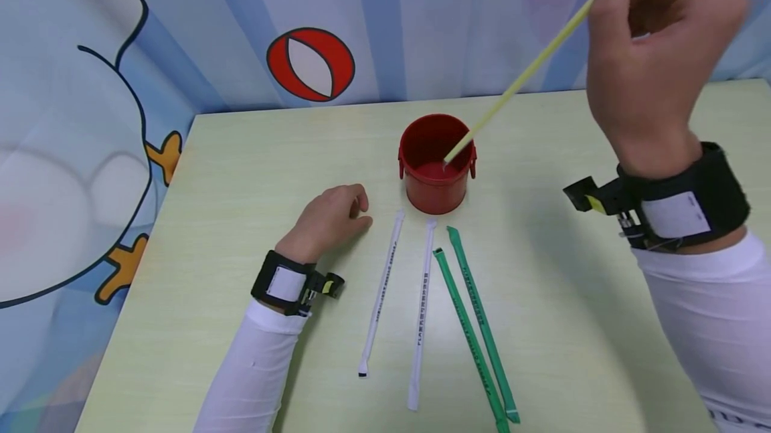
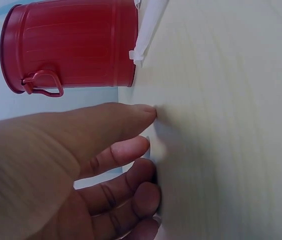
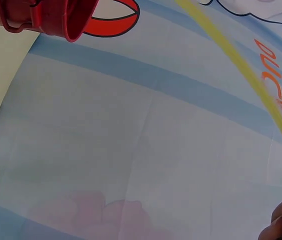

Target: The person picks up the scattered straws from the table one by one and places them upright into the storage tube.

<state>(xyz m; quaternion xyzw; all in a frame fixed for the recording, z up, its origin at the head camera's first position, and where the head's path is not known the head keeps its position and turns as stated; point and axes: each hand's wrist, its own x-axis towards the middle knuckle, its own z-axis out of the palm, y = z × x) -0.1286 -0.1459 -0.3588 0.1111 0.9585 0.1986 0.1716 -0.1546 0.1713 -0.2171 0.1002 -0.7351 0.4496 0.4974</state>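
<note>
My right hand is raised at the upper right and pinches a long yellow straw near its upper end. The straw slants down to the left, its lower end over the mouth of a small red bucket; whether it touches the inside I cannot tell. In the right wrist view the straw crosses the upper right. My left hand rests on the table left of the bucket, fingers loosely bent, holding nothing. Beside it lies a white paper-wrapped straw, with a second white wrapped straw to its right.
Two green wrapped straws lie close together at the front, right of the white ones. All sit on a pale wooden table. A printed blue curtain with a red ball picture stands behind the far edge.
</note>
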